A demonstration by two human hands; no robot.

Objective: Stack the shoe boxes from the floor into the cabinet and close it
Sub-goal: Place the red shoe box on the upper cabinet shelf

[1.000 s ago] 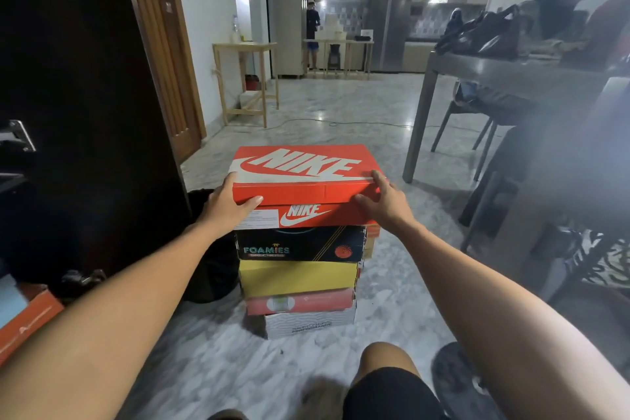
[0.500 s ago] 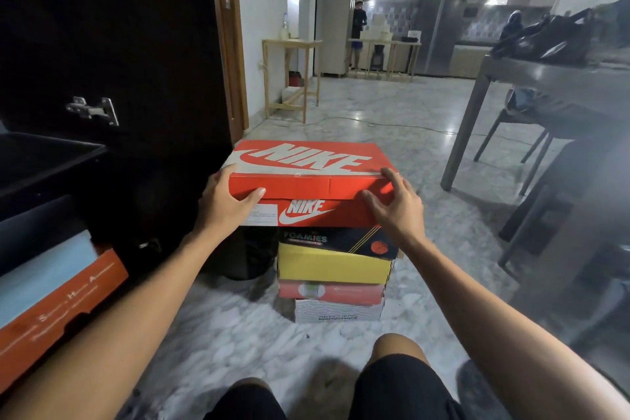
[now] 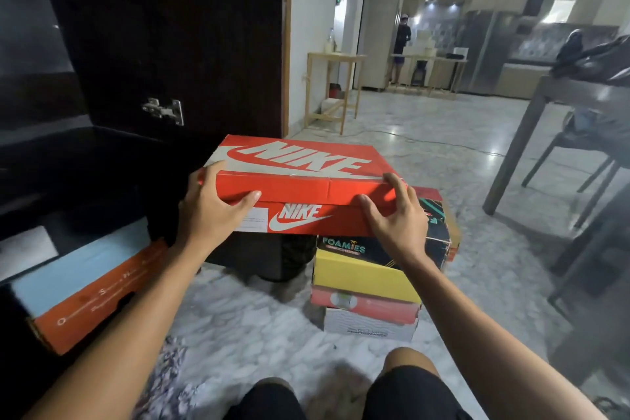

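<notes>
Both hands, left hand [image 3: 213, 206] and right hand [image 3: 392, 215], clamp the red shoe box [image 3: 300, 181]; keep it level, slide squarely into the cabinet [image 3: 102, 160].

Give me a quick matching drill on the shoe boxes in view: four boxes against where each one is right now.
Boxes:
1. Nike box
2. Foamies box
3. yellow box
4. white box

Places:
A. bottom of the floor stack
B. held in both hands
C. top of the floor stack
D. directly under the Foamies box

Pairs: 1-B, 2-C, 3-D, 4-A
</notes>
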